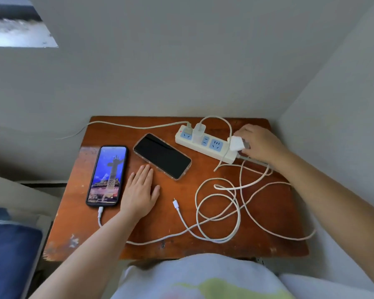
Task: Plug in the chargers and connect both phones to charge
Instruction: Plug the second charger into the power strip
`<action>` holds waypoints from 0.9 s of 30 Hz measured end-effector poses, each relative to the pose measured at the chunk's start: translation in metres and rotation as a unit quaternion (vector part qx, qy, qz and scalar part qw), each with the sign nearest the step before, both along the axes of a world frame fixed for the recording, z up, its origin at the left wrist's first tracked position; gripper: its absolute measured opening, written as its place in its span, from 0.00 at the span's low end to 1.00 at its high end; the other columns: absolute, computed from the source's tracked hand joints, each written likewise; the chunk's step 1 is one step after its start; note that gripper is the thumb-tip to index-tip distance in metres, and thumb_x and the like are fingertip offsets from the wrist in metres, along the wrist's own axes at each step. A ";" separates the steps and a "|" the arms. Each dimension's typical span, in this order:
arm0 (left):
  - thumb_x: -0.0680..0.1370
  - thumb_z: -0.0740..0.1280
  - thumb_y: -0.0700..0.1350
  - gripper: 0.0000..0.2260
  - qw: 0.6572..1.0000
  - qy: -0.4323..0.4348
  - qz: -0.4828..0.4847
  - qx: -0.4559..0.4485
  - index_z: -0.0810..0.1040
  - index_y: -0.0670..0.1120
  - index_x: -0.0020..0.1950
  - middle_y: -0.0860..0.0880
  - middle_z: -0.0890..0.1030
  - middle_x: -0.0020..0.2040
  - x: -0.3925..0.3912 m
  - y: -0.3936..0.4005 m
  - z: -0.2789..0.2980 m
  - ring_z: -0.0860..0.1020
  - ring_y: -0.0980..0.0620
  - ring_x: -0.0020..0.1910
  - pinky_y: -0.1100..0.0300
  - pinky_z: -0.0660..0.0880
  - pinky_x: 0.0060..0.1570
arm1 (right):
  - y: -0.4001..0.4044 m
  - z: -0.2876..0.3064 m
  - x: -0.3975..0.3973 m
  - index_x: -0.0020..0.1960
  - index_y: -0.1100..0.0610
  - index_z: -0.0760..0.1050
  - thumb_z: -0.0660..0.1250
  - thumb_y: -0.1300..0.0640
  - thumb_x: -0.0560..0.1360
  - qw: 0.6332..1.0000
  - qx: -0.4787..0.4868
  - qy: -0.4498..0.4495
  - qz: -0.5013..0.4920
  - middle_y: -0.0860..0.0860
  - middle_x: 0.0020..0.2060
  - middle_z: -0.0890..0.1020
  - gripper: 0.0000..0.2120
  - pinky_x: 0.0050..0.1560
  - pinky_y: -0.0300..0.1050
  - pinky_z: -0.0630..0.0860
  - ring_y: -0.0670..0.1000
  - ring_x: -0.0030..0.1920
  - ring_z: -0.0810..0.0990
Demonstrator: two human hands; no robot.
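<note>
The right hand (260,144) is pinching a white charger (235,143) at the right end of the power strip (205,143), far right on the tabletop (268,212). The left hand (141,192) is lying flat and spread between the lit phone (107,175), cabled at its near end, and the dark phone (162,156). A loose cable plug (175,205) is lying nearby.

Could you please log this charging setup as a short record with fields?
surface: worn brown wooden table
lit phone: screen on, white cable plugged in
dark phone: screen off, no cable attached
white power strip: one white charger seated
left hand: flat on table, empty
right hand: holding second white charger at strip's end
loose white cable plug: lying free on table
</note>
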State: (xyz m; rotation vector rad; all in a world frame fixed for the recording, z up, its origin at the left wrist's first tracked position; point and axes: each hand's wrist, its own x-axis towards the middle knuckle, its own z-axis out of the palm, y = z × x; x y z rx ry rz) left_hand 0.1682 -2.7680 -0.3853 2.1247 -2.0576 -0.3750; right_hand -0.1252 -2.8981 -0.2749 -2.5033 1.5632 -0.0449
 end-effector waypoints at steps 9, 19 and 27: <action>0.78 0.52 0.56 0.27 1.000 -0.017 0.012 0.010 0.50 0.46 0.73 0.47 0.52 0.75 -0.001 0.000 -0.005 0.46 0.52 0.74 0.58 0.40 0.69 | -0.038 0.009 0.016 0.63 0.61 0.69 0.69 0.65 0.70 0.995 0.037 0.037 0.089 0.57 0.62 0.73 0.23 0.57 0.46 0.71 0.57 0.58 0.74; 0.79 0.52 0.56 0.27 1.000 -0.022 0.012 0.014 0.49 0.46 0.73 0.48 0.51 0.75 -0.001 0.000 -0.002 0.45 0.53 0.73 0.59 0.37 0.68 | -0.030 0.022 0.002 0.68 0.55 0.63 0.71 0.65 0.68 0.997 0.024 0.001 0.072 0.56 0.63 0.72 0.31 0.57 0.49 0.72 0.57 0.61 0.72; 0.77 0.62 0.44 0.21 0.979 0.078 -0.049 -0.184 0.64 0.42 0.69 0.41 0.65 0.71 -0.068 -0.046 0.063 0.50 0.50 0.69 0.50 0.46 0.68 | -0.030 0.016 -0.018 0.62 0.59 0.68 0.72 0.63 0.68 0.999 0.022 -0.029 0.033 0.56 0.61 0.74 0.25 0.48 0.39 0.64 0.56 0.59 0.73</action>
